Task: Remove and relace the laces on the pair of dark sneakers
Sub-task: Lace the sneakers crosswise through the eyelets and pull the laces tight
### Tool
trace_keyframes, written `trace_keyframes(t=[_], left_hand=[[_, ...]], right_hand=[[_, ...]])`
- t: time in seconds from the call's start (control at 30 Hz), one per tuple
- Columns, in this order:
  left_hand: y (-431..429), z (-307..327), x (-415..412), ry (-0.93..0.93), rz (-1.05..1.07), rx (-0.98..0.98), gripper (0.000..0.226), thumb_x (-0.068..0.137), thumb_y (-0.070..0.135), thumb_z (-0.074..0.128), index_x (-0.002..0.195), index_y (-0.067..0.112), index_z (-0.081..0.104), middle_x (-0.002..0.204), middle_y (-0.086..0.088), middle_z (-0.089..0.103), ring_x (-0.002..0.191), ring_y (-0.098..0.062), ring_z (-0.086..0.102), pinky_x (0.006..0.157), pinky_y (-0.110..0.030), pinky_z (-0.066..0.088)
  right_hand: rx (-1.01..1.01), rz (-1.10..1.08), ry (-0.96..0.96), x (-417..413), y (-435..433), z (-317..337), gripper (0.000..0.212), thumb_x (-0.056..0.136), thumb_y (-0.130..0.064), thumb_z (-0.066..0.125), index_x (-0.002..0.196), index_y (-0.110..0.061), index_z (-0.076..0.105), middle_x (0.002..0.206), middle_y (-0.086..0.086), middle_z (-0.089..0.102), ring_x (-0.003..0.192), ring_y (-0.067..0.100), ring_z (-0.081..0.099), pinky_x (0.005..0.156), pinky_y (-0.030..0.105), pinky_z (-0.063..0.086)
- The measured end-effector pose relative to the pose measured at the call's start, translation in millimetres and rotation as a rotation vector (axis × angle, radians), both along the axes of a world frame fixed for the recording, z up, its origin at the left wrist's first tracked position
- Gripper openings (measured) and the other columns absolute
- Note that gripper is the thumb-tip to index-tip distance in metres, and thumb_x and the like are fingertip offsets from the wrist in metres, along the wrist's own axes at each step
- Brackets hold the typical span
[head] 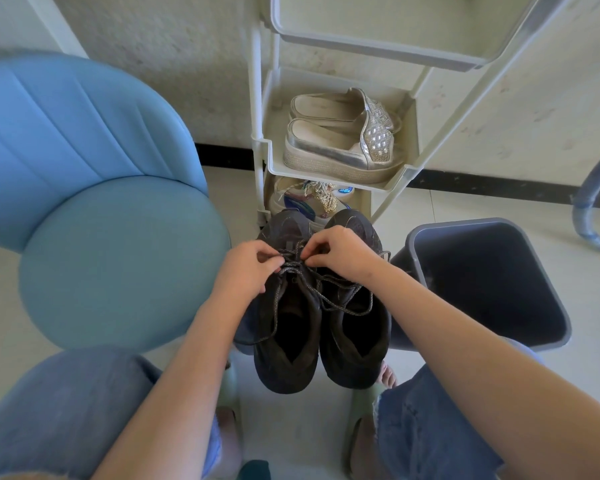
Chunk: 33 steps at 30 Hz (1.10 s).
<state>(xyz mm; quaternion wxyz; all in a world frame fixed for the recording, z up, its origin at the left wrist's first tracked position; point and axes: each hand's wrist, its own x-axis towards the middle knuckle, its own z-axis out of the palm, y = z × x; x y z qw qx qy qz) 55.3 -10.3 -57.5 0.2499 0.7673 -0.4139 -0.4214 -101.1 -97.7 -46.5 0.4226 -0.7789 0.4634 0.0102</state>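
L hand (248, 268), R hand (340, 252) pinch lace (293, 264) — sneakers (284, 368) btwn chair (118, 265), bin (499, 289)

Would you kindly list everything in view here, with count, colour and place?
dark sneakers: two, black-grey, side by side on the floor.
laces: count unclear, speckled grey, trailing over both sneakers.
chair: one, blue, left of the sneakers.
bin: one, dark grey, right of the sneakers.
rack: one, cream, behind the sneakers.
slip-on shoes: two, silver, on a rack shelf.
pale sneaker: at least one, shelf below.
left hand, right hand: both pinching the laces.
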Motion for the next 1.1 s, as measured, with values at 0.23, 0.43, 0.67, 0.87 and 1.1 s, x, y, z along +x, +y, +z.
trace_keyframes(t=[0.23,0.43,0.67,0.87,1.1], left_hand=[[1.5,2.0,2.3,-0.118,-0.168,-0.026,0.011,0.088,0.019,0.064,0.095,0.027,0.068,0.089,0.007,0.065,0.04,-0.009,0.045,0.047,-0.019,0.041],[2.6,1.8,-5.2,-0.253,-0.139,-0.118,0.01,0.089,0.025,0.062,0.097,0.022,0.068,0.078,0.002,0.063,0.049,-0.006,0.043,0.066,-0.029,0.044],[2.2,1.9,-1.3,-0.167,-0.139,-0.086,0.008,0.089,0.024,0.063,0.091,0.029,0.068,0.078,0.007,0.067,0.034,-0.008,0.046,0.048,-0.019,0.04],[3.0,-3.2,-2.4,-0.166,-0.101,-0.128,0.018,0.092,0.015,0.059,0.099,0.023,0.073,0.085,0.004,0.069,0.047,-0.008,0.05,0.062,-0.023,0.045],[-2.6,-7.6,-2.6,-0.318,-0.224,-0.066,0.014,0.088,0.02,0.062,0.097,0.026,0.071,0.098,0.004,0.069,0.095,-0.018,0.061,0.081,-0.033,0.048]], right_hand=[[-0.027,0.036,-0.051,1.0,0.3,-4.0,0.009,0.081,-0.012,0.074,0.09,-0.014,0.073,0.094,-0.004,0.063,0.086,0.009,0.057,0.077,0.015,0.041],[-0.071,0.138,0.004,5.9,0.3,-6.5,0.004,0.088,-0.012,0.065,0.088,-0.016,0.064,0.1,0.0,0.058,0.093,0.016,0.056,0.089,0.032,0.046],[-0.078,0.194,0.011,5.8,-2.5,-7.1,0.011,0.086,-0.008,0.067,0.097,-0.009,0.069,0.097,0.002,0.053,0.09,0.015,0.053,0.084,0.022,0.041],[-0.049,0.147,0.022,9.2,1.6,-8.0,0.008,0.093,-0.008,0.056,0.088,-0.012,0.06,0.098,0.001,0.051,0.085,0.014,0.052,0.08,0.024,0.042],[0.073,0.077,-0.007,5.2,2.0,1.3,0.009,0.099,-0.016,0.048,0.096,-0.013,0.055,0.078,0.002,0.061,0.064,0.006,0.05,0.059,0.013,0.038]])
